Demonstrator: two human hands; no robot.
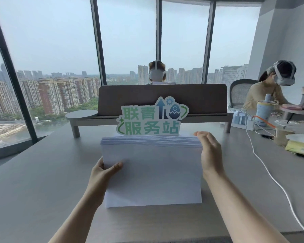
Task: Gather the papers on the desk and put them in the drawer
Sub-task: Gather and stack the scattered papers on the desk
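Observation:
A thick stack of white papers (153, 172) stands upright on its lower edge on the grey desk (42, 181), held in front of me. My left hand (104, 171) grips the stack's left edge, thumb on the near face. My right hand (209, 153) presses flat against the stack's right edge near the top, fingers slightly curled. No drawer is in view.
A green and white cut-out sign (151, 118) stands right behind the papers, before a brown desk divider (162, 99). A white cable (263, 165) runs across the desk on the right, near a drink cup (282, 132) and tissue pack (300, 146). Two people sit beyond.

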